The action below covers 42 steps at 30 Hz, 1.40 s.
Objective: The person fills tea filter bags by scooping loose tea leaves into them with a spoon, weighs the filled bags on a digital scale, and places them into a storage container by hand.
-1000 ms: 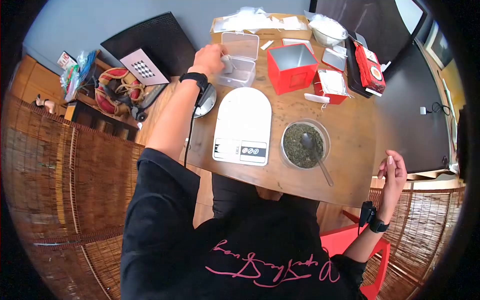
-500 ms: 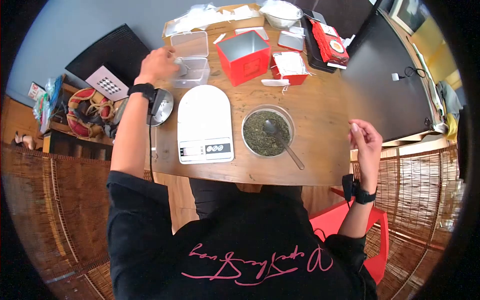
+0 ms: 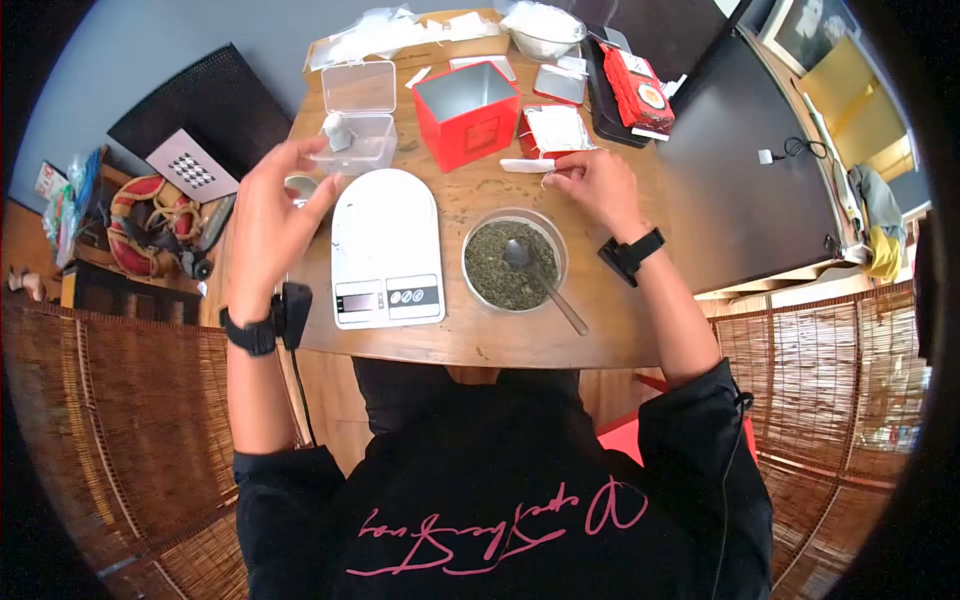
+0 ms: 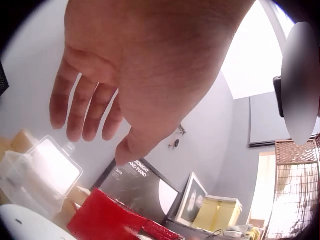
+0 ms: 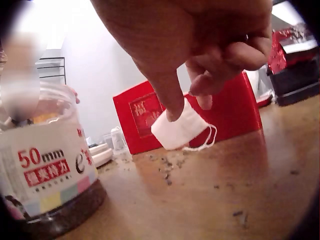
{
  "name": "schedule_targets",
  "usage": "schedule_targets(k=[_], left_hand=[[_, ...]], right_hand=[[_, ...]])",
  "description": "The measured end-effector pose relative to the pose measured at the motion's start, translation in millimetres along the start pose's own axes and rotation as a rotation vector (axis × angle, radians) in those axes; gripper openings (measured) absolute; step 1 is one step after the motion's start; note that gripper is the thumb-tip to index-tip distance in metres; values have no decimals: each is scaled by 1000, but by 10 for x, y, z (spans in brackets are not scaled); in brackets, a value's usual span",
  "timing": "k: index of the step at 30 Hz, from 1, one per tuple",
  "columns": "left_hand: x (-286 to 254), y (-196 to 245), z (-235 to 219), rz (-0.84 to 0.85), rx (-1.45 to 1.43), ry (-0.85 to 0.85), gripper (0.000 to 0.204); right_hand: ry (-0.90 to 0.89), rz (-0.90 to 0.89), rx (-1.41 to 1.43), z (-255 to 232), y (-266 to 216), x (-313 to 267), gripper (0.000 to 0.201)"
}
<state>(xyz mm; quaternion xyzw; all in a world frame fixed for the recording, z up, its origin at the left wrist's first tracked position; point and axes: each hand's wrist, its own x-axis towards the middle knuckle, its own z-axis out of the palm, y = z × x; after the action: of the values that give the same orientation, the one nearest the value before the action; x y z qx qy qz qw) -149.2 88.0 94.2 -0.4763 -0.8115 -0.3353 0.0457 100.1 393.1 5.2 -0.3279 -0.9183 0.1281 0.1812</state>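
Note:
The left hand (image 3: 265, 225) hangs in the air left of the white scale (image 3: 385, 225), fingers apart and holding nothing; its palm (image 4: 150, 65) fills the top of the left wrist view. A clear box (image 3: 375, 145) with raised lid stands beyond it, a small filled white pouch (image 3: 338, 132) inside. The right hand (image 3: 600, 190) pinches the end of a flat white bag (image 3: 528, 165) between thumb and finger. In the right wrist view the bag (image 5: 177, 127) has a loose string and lies against a red box. The round tub of dried leaves (image 3: 500, 270) holds a spoon (image 3: 560, 300).
A tall red box (image 3: 468, 125) stands behind the scale, beside a low red box of white bags (image 3: 558, 130). Farther back are a cardboard tray (image 3: 475, 48), a bowl of white material (image 3: 543, 32) and a red packet (image 3: 640, 92). Leaf crumbs (image 5: 167, 175) dot the table.
The left hand has released the pouch in the clear box and drawn back toward the body. The right hand has moved from the table's right edge to the flat bag and taken its end.

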Motion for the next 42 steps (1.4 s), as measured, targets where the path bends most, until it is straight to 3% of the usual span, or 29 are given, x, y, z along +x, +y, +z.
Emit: schedule_targets(k=[5,9,13,17,21,28,30,32,33,38,42], left_hand=[[-387,-23,-19,-103,-116,31,35],[-477,-23,51,-136,-182,57,34],[-530,92,107,-143,-335,64,33],[-607,50,130,-147,-264,-7,32],[-691,62,121,-127,-256,1,31],[-715,79,125,-186,-297,-21,29],[-682,62,226,-67,-271,40,24],[-604,173,306,-111,-353,30,17],[-554,268,336,-112,-404,20,16],[-303,704,560,9,-467,-70,27],[-271,907,639,-17,-416,-149,30]], right_hand=[[15,62,172,92,-11,12,17],[-7,26,114,37,-63,-18,12],[-73,-210,3,89,-80,35,11],[-67,-406,-75,197,-27,100,15],[-81,-432,-100,293,19,164,15],[-63,-276,51,126,-184,15,11],[-46,-280,118,48,-206,74,9],[-137,-117,539,0,-294,85,10],[-164,-78,574,-119,-374,72,9],[-247,-135,678,-587,-932,-64,9],[-367,-98,796,-676,-1120,-231,14]])
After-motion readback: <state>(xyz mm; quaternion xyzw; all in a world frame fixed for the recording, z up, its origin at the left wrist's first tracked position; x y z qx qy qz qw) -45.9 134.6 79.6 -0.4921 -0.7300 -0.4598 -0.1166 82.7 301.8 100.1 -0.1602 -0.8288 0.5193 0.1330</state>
